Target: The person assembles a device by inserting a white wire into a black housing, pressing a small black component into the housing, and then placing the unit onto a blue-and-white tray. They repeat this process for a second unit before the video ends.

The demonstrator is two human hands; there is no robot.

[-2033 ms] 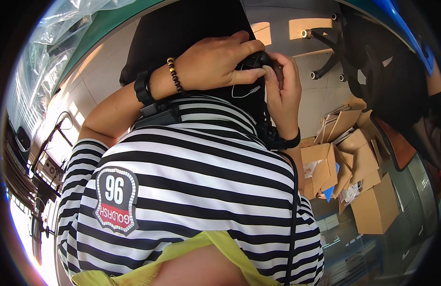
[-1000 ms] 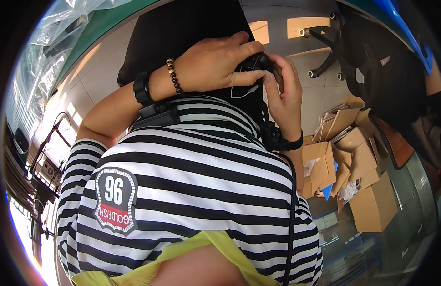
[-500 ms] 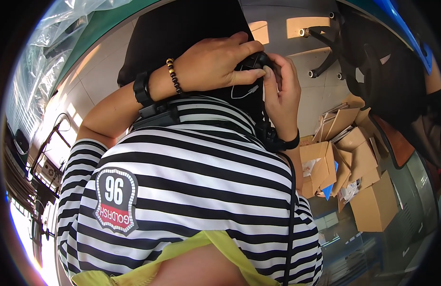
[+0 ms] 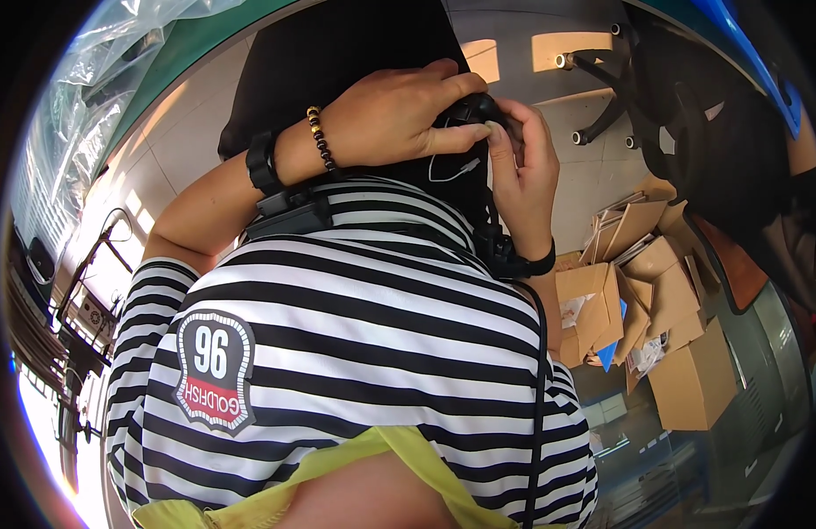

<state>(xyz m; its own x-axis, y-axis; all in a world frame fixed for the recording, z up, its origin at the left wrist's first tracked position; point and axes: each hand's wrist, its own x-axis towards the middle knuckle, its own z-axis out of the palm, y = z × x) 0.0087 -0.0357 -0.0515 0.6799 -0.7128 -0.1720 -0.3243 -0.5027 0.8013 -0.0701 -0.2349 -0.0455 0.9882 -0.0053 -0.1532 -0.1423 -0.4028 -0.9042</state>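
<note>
Near the top centre of the view, in front of the chest: one small black device (image 4: 475, 110), rounded, dark and glossy, mostly covered by fingers; its exact kind cannot be told. A thin white wire (image 4: 450, 169) loops just below it, and a black cable (image 4: 540, 388) runs down from that area along the shirt.

Left hand (image 4: 399, 115): laid over the device from above, fingers curled and closed on its top and near side, fingertip pressed against its front edge. On its wrist, a brown beaded bracelet (image 4: 320, 139) and, further up the forearm, a black watch band (image 4: 263, 163).

Right hand (image 4: 522, 176): upright beside the device, fingers bent and narrow, their tips touching the device's right side, meeting the left fingertips. On its wrist, a black strap (image 4: 531, 262).

Below the hands: a black-and-white striped shirt (image 4: 364, 353) with a sewn badge (image 4: 216, 370), filling the middle of the view and hiding the floor under it; a yellow garment (image 4: 372, 458) at the lower edge.

Behind the hands: a large black shape (image 4: 337, 62), partly hidden by the left hand.

Right side, on the floor: a heap of flattened and open cardboard boxes (image 4: 663, 326), with a blue scrap among them; above them, the wheeled base of an office chair (image 4: 619, 88).

Upper left: crumpled clear plastic sheeting (image 4: 99, 79). Pale tiled floor (image 4: 187, 141) beneath.
</note>
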